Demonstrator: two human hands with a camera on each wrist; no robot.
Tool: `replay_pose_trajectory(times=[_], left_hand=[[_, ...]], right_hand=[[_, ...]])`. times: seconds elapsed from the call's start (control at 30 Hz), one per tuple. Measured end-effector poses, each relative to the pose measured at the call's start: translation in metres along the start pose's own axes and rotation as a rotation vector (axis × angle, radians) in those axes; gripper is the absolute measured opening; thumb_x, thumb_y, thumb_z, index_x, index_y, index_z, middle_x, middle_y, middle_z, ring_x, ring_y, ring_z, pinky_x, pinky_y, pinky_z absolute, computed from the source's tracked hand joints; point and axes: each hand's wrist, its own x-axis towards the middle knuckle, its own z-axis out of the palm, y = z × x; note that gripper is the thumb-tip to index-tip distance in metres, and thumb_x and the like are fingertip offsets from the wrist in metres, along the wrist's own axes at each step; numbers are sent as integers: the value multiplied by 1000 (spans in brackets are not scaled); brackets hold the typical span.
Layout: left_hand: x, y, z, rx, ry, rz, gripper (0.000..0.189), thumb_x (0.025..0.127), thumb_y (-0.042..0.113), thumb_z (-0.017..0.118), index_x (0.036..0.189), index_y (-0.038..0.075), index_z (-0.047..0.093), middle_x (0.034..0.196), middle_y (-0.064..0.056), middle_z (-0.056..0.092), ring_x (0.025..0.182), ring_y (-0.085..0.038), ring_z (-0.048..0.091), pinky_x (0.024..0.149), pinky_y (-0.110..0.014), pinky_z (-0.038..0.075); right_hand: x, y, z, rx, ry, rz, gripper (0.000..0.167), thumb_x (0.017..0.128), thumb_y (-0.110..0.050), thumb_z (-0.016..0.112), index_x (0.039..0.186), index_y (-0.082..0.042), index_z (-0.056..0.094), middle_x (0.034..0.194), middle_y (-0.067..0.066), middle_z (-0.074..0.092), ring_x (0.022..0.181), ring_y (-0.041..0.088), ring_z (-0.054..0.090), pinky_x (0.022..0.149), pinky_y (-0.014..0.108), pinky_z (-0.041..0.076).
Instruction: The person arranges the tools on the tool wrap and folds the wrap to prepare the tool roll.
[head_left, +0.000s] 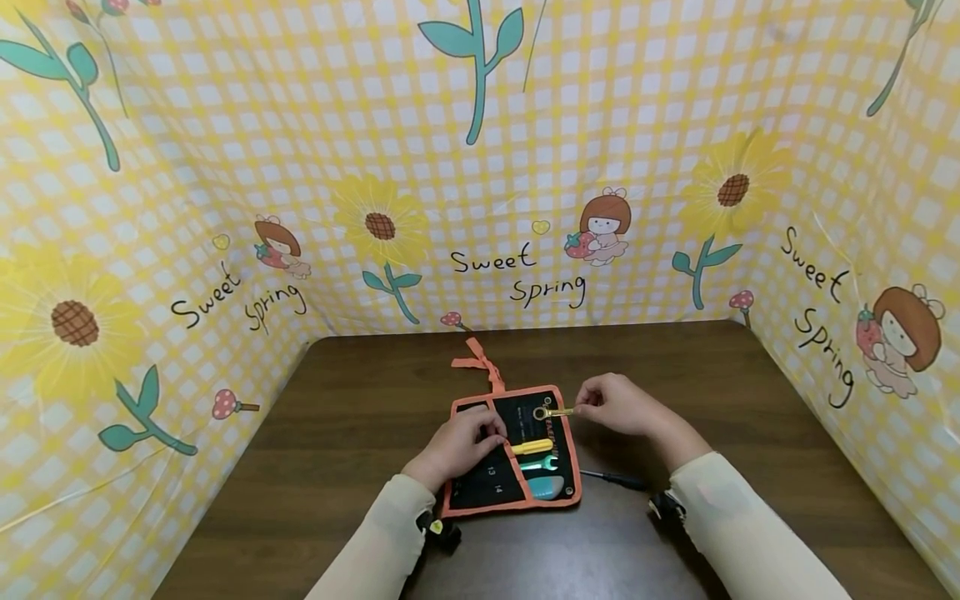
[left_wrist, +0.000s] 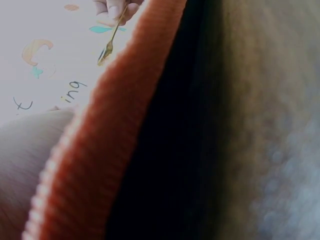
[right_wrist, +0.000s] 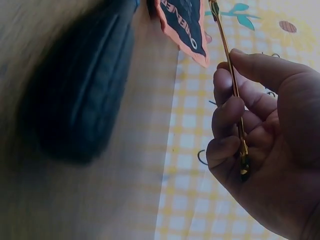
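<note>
A black tool pouch [head_left: 480,492] with orange trim lies unrolled on the table. My left hand [head_left: 457,442] lies over its left half, thumb and fingertips pinching the pocket's orange edge. Between the right hand's [head_left: 618,404] thumb and fingers is a thin gold wrench [right_wrist: 235,82], its ring end pointing left above the pouch's upper right part. From the pocket stick out a yellow handle [head_left: 532,447], a green open-end wrench [head_left: 540,462] and a light blue tool end [head_left: 545,487]. The left wrist view is mostly filled by blurred orange trim [left_wrist: 115,105].
A screwdriver with a black handle [head_left: 622,481] lies right of the pouch, its shaft against the pouch's edge. Orange tie straps [head_left: 487,367] stretch from the pouch's far side. Yellow checked cloth [head_left: 480,192] encloses the brown table [head_left: 337,400] at the back and sides.
</note>
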Motion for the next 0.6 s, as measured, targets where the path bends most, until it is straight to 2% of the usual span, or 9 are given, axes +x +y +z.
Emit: replay_pose_trajectory(times=[0.2,0.43,0.6], left_hand=[[1,-1,-1,-5,-1,1,10,102,27,72,100,36,69,94,15,59,78,-9,57,72,-31,51],[2,-1,-1,7,6,6,9,102,26,72,101,35,70,94,15,59,77,-9,56,71,-31,50],[0,-1,0,10,14,8,8,102,26,72,101,34,70,94,15,58,77,-9,56,70,-31,50]], right_hand=[[9,-7,5,-27,-19,-14,10,98,-18,75,90,-13,76,76,-4,66,68,15,56,62,34,47],[16,-11,12,-50,-51,-75,11,99,-13,73,88,-11,74,76,-5,65,67,14,56,62,34,48],[20,-17,16,-39,-92,-67,10,98,-11,73,88,-15,74,80,-5,67,72,14,59,66,34,50]])
